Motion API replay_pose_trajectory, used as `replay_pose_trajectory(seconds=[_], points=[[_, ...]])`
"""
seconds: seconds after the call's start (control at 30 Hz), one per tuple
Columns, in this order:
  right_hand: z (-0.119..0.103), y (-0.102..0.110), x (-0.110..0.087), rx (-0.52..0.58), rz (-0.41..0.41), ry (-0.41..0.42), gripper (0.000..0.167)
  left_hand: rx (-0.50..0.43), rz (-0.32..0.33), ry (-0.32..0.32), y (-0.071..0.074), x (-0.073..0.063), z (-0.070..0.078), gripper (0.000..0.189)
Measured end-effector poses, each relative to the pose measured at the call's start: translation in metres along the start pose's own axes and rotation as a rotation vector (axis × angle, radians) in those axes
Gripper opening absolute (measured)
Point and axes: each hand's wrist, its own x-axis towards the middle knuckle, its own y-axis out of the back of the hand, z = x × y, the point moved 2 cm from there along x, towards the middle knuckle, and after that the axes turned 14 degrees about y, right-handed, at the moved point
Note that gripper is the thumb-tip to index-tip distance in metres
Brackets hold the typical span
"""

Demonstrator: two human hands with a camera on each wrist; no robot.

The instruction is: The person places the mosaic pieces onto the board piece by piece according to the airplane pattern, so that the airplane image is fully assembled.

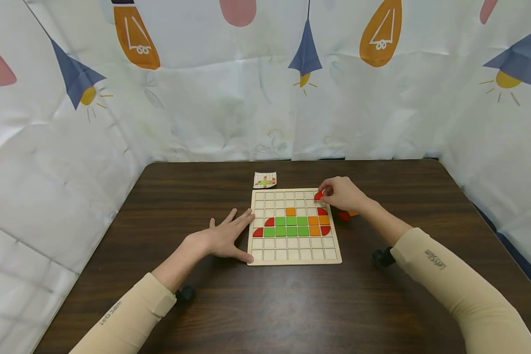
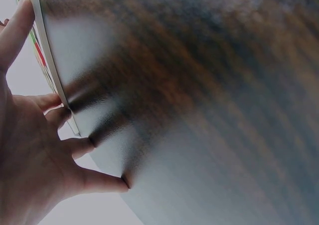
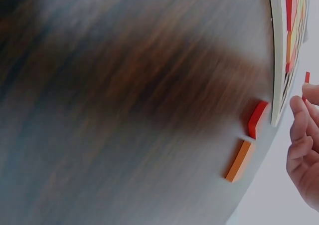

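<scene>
A cream grid board [image 1: 293, 255] lies on the table, with green squares [image 1: 291, 226], orange squares and red quarter-round pieces set in its cells. My left hand [image 1: 221, 237] is spread flat at the board's left edge, fingertips and thumb touching the rim. The left wrist view shows the straight fingers [image 2: 107, 181] reaching to the tabletop beside the rim. Over the board's far right corner, my right hand [image 1: 342, 193] pinches a red quarter-round piece [image 1: 318, 195] between thumb and fingers. In the right wrist view the red piece [image 3: 307, 77] sticks up above the fingertips.
A small pattern card [image 1: 265, 180] lies behind the board. Right of the board, under the right forearm, rest a loose red piece [image 3: 257, 119] and a loose orange piece [image 3: 239, 161]. The brown table [image 1: 194, 191] meets a printed white curtain [image 1: 203, 108] at the back.
</scene>
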Motion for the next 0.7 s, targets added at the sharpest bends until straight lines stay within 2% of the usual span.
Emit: replay_pose_trajectory(seconds=[0.27, 0.7], points=[[-0.009, -0.006, 0.005, 0.015, 0.025, 0.008, 0.025, 0.001, 0.005, 0.000, -0.001, 0.001, 0.000, 0.118], [-0.019, -0.018, 0.017, 0.066, 0.018, 0.006, 0.027, 0.009, -0.009, 0.000, -0.001, 0.001, 0.000, 0.119]])
